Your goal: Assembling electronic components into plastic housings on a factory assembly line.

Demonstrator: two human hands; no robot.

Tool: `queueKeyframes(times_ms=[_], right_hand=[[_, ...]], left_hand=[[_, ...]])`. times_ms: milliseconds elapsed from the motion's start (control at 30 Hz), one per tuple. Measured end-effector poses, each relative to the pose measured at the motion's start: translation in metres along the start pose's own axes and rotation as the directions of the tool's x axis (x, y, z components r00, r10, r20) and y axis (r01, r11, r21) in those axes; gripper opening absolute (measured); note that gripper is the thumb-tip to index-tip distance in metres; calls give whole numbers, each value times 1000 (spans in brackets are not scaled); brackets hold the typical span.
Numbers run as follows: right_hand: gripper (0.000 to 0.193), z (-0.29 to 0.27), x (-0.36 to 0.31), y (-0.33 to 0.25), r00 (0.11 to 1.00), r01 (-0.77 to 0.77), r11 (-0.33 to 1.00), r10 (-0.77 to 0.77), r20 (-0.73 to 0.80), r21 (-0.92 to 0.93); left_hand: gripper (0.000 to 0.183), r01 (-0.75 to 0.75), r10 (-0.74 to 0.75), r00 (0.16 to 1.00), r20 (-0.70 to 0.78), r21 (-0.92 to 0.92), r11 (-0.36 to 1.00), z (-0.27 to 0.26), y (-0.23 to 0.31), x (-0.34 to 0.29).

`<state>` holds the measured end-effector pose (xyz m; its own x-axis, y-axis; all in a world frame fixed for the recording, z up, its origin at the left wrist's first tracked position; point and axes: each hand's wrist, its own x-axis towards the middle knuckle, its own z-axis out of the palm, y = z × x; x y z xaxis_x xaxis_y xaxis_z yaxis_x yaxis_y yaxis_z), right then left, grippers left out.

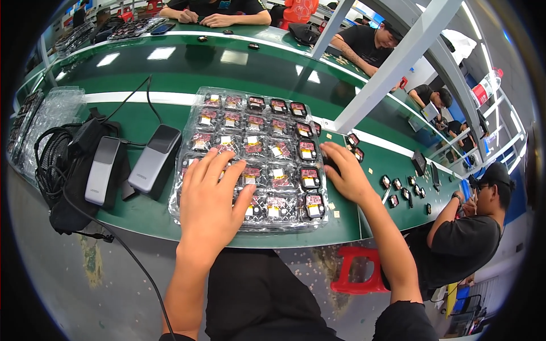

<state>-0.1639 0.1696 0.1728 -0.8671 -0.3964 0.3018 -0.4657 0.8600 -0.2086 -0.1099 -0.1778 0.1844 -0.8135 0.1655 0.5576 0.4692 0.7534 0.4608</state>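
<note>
A clear plastic tray (267,227) on the green workbench in front of me holds rows of small electronic modules (307,149) with black frames, red boards and white patches. Across the tray's lower left lies my left hand (209,199), its fingers spread over the modules, holding nothing I can see. My right hand (348,176) is at the tray's right edge, thumb and fingers apart. A dark shape shows between that thumb and the fingers; I cannot make out what it is. Just beyond the fingertips, several loose modules (354,139) sit beside the tray.
Two grey power banks (104,170) (154,159) and coiled black cables (54,153) lie left of the tray. More clear trays (62,113) are stacked at far left. Loose black modules (405,193) are scattered at right. A slanted white post (392,65) rises behind. Co-workers sit around; a red stool (355,278) stands below.
</note>
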Motion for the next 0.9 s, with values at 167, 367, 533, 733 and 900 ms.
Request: queueKeyframes(times_ms=[167, 367, 533, 733, 900], right_hand=[[67, -8, -30, -1, 997, 5, 1000, -6, -75, -15], [61, 5, -46, 51, 892, -399, 916, 398, -213, 41], [54, -7, -57, -5, 958, -225, 974, 222, -184, 1], [34, -10, -65, -28, 972, -169, 985, 163, -168, -20], [14, -6, -60, -21, 931, -127, 992, 118, -346, -4]], left_hand=[[37, -9, 9, 1000, -5, 8, 1000, 0, 0, -1], [38, -18, 18, 1000, 17, -18, 1000, 2, 4, 2], [39, -25, 25, 999, 27, 19, 1000, -1, 1, 0], [38, 7, -8, 999, 49, 20, 1000, -2, 2, 0], [38, -6, 5, 999, 46, 7, 1000, -1, 5, 3]])
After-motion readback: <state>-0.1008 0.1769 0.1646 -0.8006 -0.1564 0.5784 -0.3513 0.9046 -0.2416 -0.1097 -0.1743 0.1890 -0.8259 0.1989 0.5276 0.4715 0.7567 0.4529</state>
